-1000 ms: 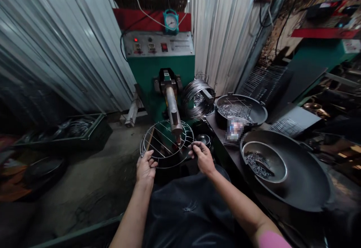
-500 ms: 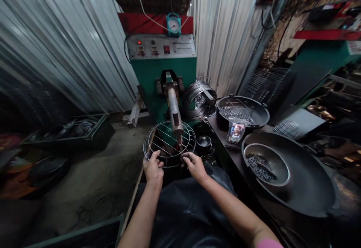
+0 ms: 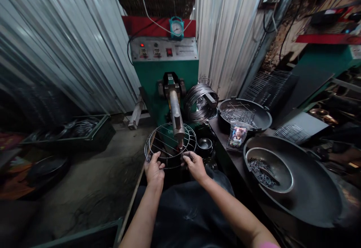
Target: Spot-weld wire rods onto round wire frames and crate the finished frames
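Observation:
A round wire rack (image 3: 160,145), with two rings and parallel bars across it, lies roughly level under the metal arm (image 3: 176,111) of a green spot-welding machine (image 3: 166,65). My left hand (image 3: 155,170) is closed on the rack's near left rim, thumb on top. At the near right rim, my right hand (image 3: 195,166) pinches with thumb and forefinger, close to the electrode tip (image 3: 181,146). What sits between those fingertips is too small to make out. The tip comes down at the rack's right side, just beyond my right fingers.
Right of me, a bowl of short metal pieces (image 3: 269,150) sits in a large black pan (image 3: 313,188). Behind it are another pan (image 3: 263,118) with wire parts and a wire coil (image 3: 194,101). A green crate (image 3: 93,137) stands on the left floor.
The camera view has shifted slightly, so the machine and pans sit a little lower and further right. Both hands keep their grips, and the rack stays under the arm.

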The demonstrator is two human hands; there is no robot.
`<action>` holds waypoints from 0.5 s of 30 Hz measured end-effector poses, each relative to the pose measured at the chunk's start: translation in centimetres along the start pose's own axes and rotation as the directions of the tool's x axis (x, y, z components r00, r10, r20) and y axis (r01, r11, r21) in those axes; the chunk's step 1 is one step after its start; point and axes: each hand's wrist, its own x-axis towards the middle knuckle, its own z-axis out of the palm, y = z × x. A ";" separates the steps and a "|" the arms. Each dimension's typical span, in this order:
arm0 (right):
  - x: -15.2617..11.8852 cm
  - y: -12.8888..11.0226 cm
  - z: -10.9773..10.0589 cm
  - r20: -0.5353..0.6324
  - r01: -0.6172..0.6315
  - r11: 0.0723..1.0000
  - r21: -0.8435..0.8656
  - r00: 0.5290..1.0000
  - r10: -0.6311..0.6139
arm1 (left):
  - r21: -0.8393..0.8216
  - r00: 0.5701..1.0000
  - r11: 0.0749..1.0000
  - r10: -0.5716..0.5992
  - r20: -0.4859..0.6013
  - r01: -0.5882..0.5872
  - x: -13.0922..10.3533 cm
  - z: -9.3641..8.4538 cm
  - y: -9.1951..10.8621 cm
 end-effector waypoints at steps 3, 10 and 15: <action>0.3 0.0 0.0 0.002 0.008 1.000 0.010 1.000 -0.008 | -0.009 1.000 1.000 -0.015 -0.005 0.015 0.2 0.1 0.1; 0.9 0.0 0.1 0.005 0.051 0.998 0.021 0.999 -0.051 | -0.028 0.999 0.999 -0.043 0.009 0.043 0.8 0.5 -0.1; 1.4 0.1 0.1 0.002 0.055 0.998 0.020 0.998 -0.055 | -0.018 0.996 0.996 -0.084 -0.014 0.084 1.1 0.7 -0.3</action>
